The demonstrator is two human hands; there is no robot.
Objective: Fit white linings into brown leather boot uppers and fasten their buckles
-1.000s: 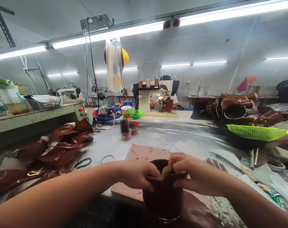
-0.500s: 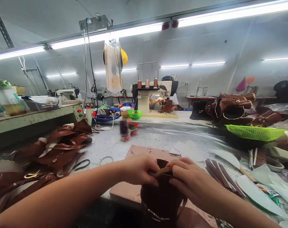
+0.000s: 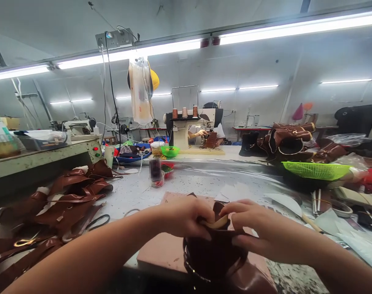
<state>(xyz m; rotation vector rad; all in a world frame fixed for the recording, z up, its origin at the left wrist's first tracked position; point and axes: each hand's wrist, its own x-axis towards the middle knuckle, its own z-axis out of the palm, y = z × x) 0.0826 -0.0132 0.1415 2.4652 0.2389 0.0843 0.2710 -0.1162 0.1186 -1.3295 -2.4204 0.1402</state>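
A dark brown leather boot upper (image 3: 215,255) is between my hands at the bench's front edge, its open top toward me and a shiny trim lower on its side. My left hand (image 3: 190,216) is closed on the left of the top edge, fingers curled inside. Along that edge runs a tan strip (image 3: 218,223), bent in a curve between both hands. My right hand (image 3: 250,222) grips the right side of the rim, thumb outside and fingers over the top. Beneath lies a pinkish board (image 3: 161,255). The fingertips inside the opening are partly hidden.
Brown leather pieces (image 3: 78,204) are heaped at left. On the right are a green basket (image 3: 316,170), brown boots (image 3: 290,141) and pale sheets (image 3: 351,237). A clear cup (image 3: 157,177) stands mid-bench. Behind it, a person's hand (image 3: 201,133) works at a sewing machine (image 3: 181,136).
The view has swung slightly right. My hands and the boot upper have shifted a little right, and its lower part now spreads further to the right. Both hands still grip the rim.
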